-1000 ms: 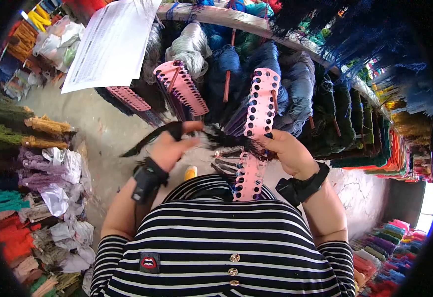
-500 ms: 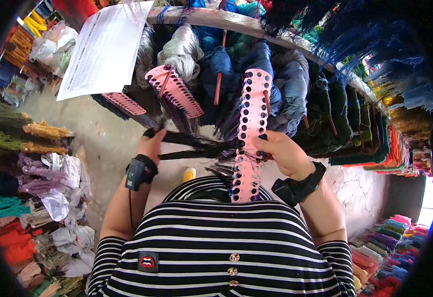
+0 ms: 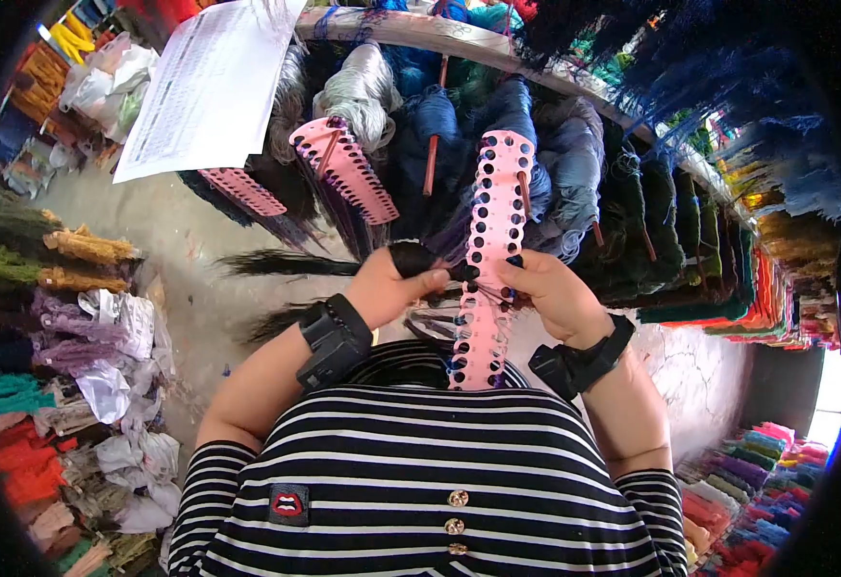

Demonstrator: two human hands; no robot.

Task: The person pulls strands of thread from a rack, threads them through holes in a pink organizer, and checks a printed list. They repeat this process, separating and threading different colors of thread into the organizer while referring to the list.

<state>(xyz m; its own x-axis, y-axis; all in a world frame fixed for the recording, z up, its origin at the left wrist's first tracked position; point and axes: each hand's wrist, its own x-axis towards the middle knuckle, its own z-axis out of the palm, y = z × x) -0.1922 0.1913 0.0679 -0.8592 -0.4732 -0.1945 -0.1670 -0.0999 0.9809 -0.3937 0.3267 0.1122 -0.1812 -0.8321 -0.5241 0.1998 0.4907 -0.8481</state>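
Observation:
My left hand [image 3: 389, 287] is closed on a bundle of black thread [image 3: 290, 263], close to the left edge of a long pink card [image 3: 499, 226] punched with holes along both sides. Loose ends of the thread trail to the left. On the card's other edge, the thumb and fingers of my right hand [image 3: 560, 293] pinch it near its middle. Dark strands cross the card between both hands. The card hangs from a wooden peg [image 3: 523, 192], and its lower end reaches my striped shirt.
A second pink card [image 3: 348, 173] hangs to the left, below a grey thread skein [image 3: 358, 87]. A printed sheet [image 3: 207, 91] lies over the rack's left end. Blue skeins [image 3: 430, 125] hang from the wooden rail [image 3: 420, 29]. Coloured yarn piles [image 3: 21, 476] line the left side.
My left hand has moved right, from out beside the card to close against it, and the black thread now trails leftward behind it. My right hand stays on the card.

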